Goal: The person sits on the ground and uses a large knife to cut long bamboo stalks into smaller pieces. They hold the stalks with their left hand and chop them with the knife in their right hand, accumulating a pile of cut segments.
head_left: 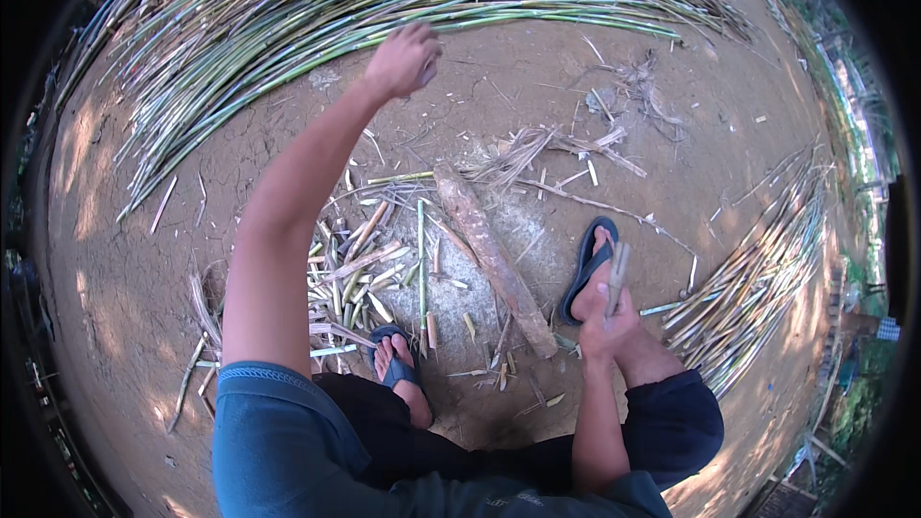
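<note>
My left arm stretches forward, and my left hand (403,59) is over the bare dirt just short of the near edge of a long pile of thin green and brown cane stalks (413,5). Its fingers are loosely bent, with nothing visible in them. Beside my right knee, my right hand (611,324) is closed around a knife with a grey, flat-looking blade (619,273) pointing up and away from me; the handle is hidden in my fist. A thick, rough log (489,254) lies on the ground between my feet.
Short cut stalk pieces and peelings (360,273) lie scattered left of the log. Dry fibrous husks (523,155) lie beyond it. A second bundle of thin stalks (758,283) rests at the right. My sandalled feet (395,360) stand on either side of the log.
</note>
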{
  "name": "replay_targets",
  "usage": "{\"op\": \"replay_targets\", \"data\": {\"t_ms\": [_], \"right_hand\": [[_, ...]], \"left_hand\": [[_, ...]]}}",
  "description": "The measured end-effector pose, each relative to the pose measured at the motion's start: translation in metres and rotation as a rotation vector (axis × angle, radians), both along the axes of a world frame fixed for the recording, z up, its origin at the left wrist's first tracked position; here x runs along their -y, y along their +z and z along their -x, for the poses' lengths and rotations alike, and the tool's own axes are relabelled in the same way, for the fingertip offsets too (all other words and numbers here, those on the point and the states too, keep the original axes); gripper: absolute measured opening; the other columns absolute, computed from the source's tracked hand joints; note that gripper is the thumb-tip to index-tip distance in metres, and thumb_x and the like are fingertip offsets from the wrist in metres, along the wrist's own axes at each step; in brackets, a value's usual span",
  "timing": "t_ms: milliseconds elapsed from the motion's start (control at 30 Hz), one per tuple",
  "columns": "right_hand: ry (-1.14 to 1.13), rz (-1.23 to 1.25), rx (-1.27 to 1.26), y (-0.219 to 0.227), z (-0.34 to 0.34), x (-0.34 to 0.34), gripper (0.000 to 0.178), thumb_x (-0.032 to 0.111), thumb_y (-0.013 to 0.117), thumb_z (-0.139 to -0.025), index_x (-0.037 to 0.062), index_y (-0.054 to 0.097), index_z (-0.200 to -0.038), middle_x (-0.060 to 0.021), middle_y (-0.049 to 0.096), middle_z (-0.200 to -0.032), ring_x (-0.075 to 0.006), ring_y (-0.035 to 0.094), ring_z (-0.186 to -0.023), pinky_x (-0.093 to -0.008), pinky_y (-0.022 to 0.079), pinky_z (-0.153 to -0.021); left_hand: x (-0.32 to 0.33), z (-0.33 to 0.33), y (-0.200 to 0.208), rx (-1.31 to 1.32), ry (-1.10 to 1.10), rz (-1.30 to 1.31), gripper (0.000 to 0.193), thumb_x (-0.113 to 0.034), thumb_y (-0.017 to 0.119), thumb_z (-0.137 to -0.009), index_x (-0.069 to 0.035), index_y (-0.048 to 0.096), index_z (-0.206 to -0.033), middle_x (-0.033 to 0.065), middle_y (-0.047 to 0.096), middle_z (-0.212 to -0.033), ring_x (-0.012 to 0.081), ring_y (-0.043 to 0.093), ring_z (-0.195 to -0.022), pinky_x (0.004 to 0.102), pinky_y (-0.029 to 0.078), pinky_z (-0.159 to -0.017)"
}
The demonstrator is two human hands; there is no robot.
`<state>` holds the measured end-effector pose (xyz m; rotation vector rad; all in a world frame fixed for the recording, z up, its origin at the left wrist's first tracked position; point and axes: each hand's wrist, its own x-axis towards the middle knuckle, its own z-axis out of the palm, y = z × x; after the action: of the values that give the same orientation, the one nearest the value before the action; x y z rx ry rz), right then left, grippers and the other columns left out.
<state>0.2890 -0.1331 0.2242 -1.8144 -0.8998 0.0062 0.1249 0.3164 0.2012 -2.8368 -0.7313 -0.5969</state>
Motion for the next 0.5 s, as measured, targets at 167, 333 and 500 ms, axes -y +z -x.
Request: {"op": "replay_targets", "data": {"t_ms": [167, 333, 500], "right_hand": [[0.147, 0.319, 0.239, -0.124, 0.001, -0.140, 0.025, 0.019, 0.066, -0.087, -0.0024, 0.055, -0.084, -0.0191, 0.055, -0.076, -0.0397, 0.052, -0.073, -0.0475, 0.043, -0.072], [0.214, 0.229, 0.408, -0.206, 0.031, -0.231, 0.028, 0.021, 0.068, -0.084, 0.0009, 0.050, -0.077, -0.0185, 0.050, -0.076, -0.0393, 0.048, -0.076, -0.0485, 0.039, -0.076], [0.273, 0.318, 0.367, -0.220, 0.051, -0.240, 0.027, 0.022, 0.066, -0.086, 0.0002, 0.050, -0.082, -0.0175, 0.051, -0.081, -0.0382, 0.049, -0.078, -0.0499, 0.040, -0.080]], "left_hand": [[0.025, 0.146, -0.174, -0.021, 0.299, 0.463, 0.016, -0.017, 0.062, -0.082, -0.008, 0.071, -0.091, 0.0091, 0.060, -0.117, 0.0281, 0.049, -0.122, 0.0420, 0.045, -0.100], [-0.070, 0.206, -0.193, -0.078, 0.509, 0.381, 0.026, -0.016, 0.063, -0.081, -0.009, 0.067, -0.105, 0.0090, 0.057, -0.121, 0.0287, 0.048, -0.122, 0.0405, 0.045, -0.100], [-0.195, 0.190, -0.200, -0.103, 0.663, 0.163, 0.086, -0.033, 0.080, -0.072, -0.009, 0.036, -0.142, 0.0134, 0.034, -0.149, 0.0333, 0.027, -0.141, 0.0446, 0.030, -0.114]]}}
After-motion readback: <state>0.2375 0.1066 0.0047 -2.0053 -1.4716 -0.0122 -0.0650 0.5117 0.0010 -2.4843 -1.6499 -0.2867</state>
